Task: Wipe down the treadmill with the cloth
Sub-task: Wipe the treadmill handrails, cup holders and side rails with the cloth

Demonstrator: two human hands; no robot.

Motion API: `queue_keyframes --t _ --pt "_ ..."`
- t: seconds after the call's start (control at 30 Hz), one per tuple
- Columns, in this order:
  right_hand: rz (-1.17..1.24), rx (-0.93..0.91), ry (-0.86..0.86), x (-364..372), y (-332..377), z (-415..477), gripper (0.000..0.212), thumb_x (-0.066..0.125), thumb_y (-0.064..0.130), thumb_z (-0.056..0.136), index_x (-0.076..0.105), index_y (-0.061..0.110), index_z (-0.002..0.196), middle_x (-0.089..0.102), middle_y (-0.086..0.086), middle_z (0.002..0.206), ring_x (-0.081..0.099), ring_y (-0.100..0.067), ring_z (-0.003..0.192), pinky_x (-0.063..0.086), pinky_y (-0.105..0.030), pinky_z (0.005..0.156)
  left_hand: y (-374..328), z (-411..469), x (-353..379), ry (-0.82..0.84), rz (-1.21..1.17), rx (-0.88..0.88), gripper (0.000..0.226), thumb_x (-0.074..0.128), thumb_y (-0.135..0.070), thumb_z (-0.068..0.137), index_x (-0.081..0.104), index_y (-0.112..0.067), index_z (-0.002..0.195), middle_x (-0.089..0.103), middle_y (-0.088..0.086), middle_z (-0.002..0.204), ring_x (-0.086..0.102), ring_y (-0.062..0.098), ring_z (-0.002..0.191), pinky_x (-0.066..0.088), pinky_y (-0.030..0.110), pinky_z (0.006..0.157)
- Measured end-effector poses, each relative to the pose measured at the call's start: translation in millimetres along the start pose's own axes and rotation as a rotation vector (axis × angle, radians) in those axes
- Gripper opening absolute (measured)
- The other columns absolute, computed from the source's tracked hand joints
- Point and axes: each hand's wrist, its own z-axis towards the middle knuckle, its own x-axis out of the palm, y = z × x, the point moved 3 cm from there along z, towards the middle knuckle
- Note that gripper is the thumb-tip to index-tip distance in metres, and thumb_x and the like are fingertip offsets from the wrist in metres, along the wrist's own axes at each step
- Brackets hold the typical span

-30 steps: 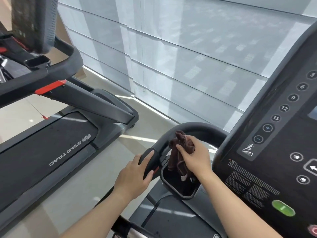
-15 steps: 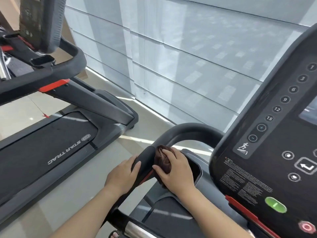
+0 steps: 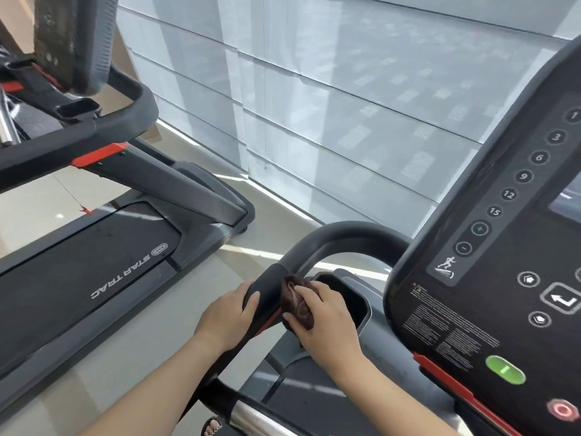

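A dark brown cloth [image 3: 297,302] is bunched against the inner side of the treadmill's black left handrail [image 3: 333,236]. My right hand [image 3: 327,322] presses the cloth onto the rail, fingers curled over it. My left hand [image 3: 226,316] grips the same rail from the outer side, just left of the cloth. The treadmill's black console [image 3: 490,247] with round number buttons, a green button and a red button fills the right side. A dark cup-holder recess [image 3: 355,297] lies right behind my right hand.
A second treadmill [image 3: 103,269] marked STAR TRAC stands to the left, its handrail and screen at the upper left. Beige floor [image 3: 176,325] runs between the two machines. Shaded window blinds [image 3: 345,99] close off the far side. A sandalled foot [image 3: 212,426] shows at the bottom.
My right hand has brought the cloth down from over the cup-holder recess onto the handrail and is rubbing it there. My left hand has slid a little down the rail.
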Motion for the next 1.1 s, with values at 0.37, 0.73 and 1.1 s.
queue_keyframes --t 0.37,0.73,1.1 --pt "-0.028 -0.149 0.003 -14.0 -4.3 -10.4 0.044 0.074 0.031 0.077 0.063 0.017 0.117 0.061 -0.006 0.12 0.059 -0.03 0.097 0.054 -0.043 0.079 1.9 0.2 0.4 -0.007 -0.002 -0.011 0.047 0.028 -0.047 0.095 0.043 -0.025 0.133 0.063 0.003 0.121 0.058 0.025 0.106 0.044 0.035 0.083" --pt "-0.054 -0.241 -0.122 -57.8 -59.0 -64.7 0.059 0.08 0.009 0.066 0.06 0.018 0.121 0.055 -0.006 0.128 0.053 -0.025 0.114 0.048 -0.041 0.09 5.1 3.5 3.8 -0.031 0.04 -0.004 0.046 0.026 -0.047 0.095 0.045 -0.024 0.13 0.066 0.003 0.114 0.059 0.026 0.099 0.038 0.031 0.072" --pt "-0.21 -0.388 -0.059 -22.9 -26.6 -49.7 0.057 0.076 0.015 0.059 0.06 0.023 0.113 0.064 -0.007 0.121 0.057 -0.031 0.108 0.05 -0.041 0.075 3.8 5.0 2.6 -0.019 0.041 -0.015 0.045 0.027 -0.045 0.095 0.047 -0.021 0.127 0.066 0.007 0.111 0.058 0.03 0.097 0.038 0.033 0.072"
